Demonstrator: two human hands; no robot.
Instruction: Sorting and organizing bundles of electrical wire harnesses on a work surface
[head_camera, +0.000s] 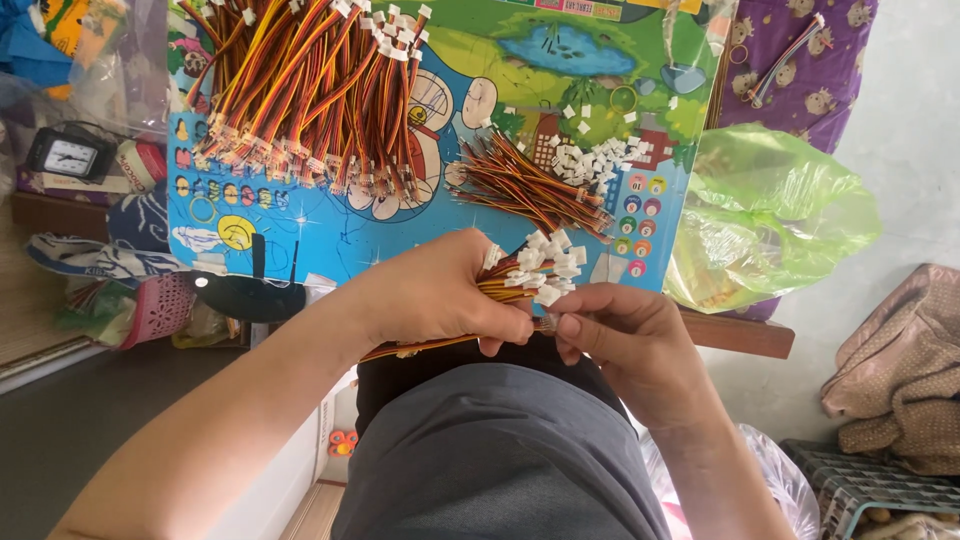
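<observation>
1. the left hand (440, 295) is closed around a bundle of red, yellow and black wire leads (525, 275), each ending in a small white plastic connector; the connector ends fan out past the thumb toward the upper right, and the bare tails stick out below the palm toward the lap.
2. the right hand (625, 335) is pinched narrow, thumb and forefinger closed on something small right at the lower edge of the bundle; it looks like the tip of 1 lead or a connector, but i cannot tell which.
3. risk: the bundle is thick and held only at its middle, so a loosened grip would likely let leads slide out and drop onto the grey lap or down to the floor beside the desk.
4. risk: the fanned connectors crowd each other, so a pull on 1 lead could drag its neighbours along or tangle them.
5. risk: the loose white connectors (590, 155) lie near the right edge of the cartoon-printed desk (300, 235), beside a smaller wire pile (525, 185); a nudge could scatter them toward the green plastic bag (770, 215).
6. the large heap of finished-looking leads (310, 95) sits further up the desk, well apart from both hands.
</observation>
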